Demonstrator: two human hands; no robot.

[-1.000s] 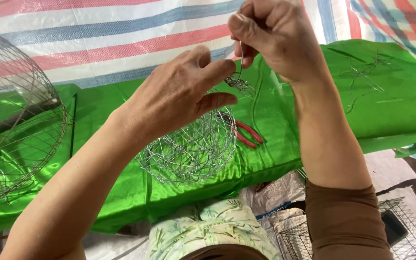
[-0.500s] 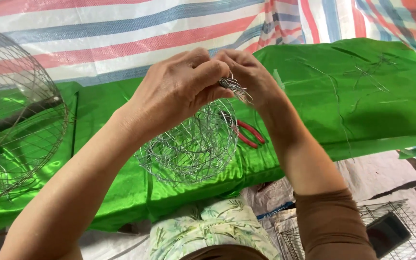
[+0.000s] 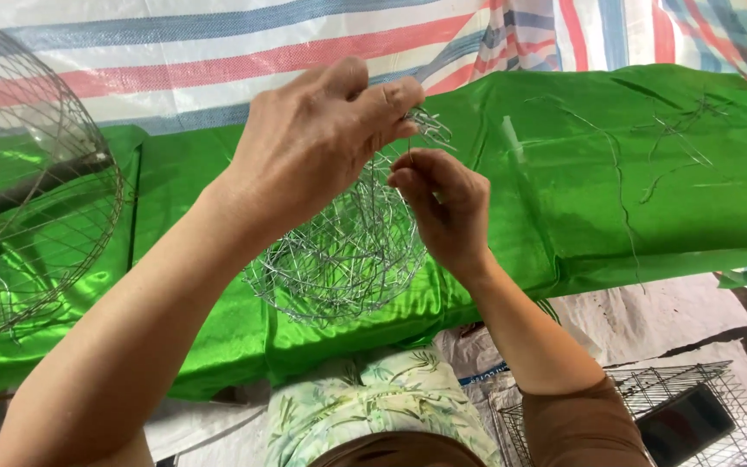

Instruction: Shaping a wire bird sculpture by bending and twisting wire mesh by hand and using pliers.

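A round basket woven of thin silver wire (image 3: 339,251) hangs in the air over a shiny green cloth (image 3: 616,190). My left hand (image 3: 317,138) grips its upper rim, where twisted wire ends stick out to the right. My right hand (image 3: 444,207) sits just below and to the right of the left one. Its thumb and fingers pinch a thin wire strand at the basket's side.
A large round wire cage (image 3: 28,190) stands at the left edge on the green cloth. Loose wire pieces (image 3: 667,138) lie on the cloth at the right. A flat wire grid (image 3: 693,415) with a dark phone (image 3: 683,424) on it lies at the lower right. A striped tarp (image 3: 218,52) hangs behind.
My right hand has come down from high above the basket to beside it, below the left hand. The red-handled pliers seen on the cloth earlier are now hidden behind the hands.
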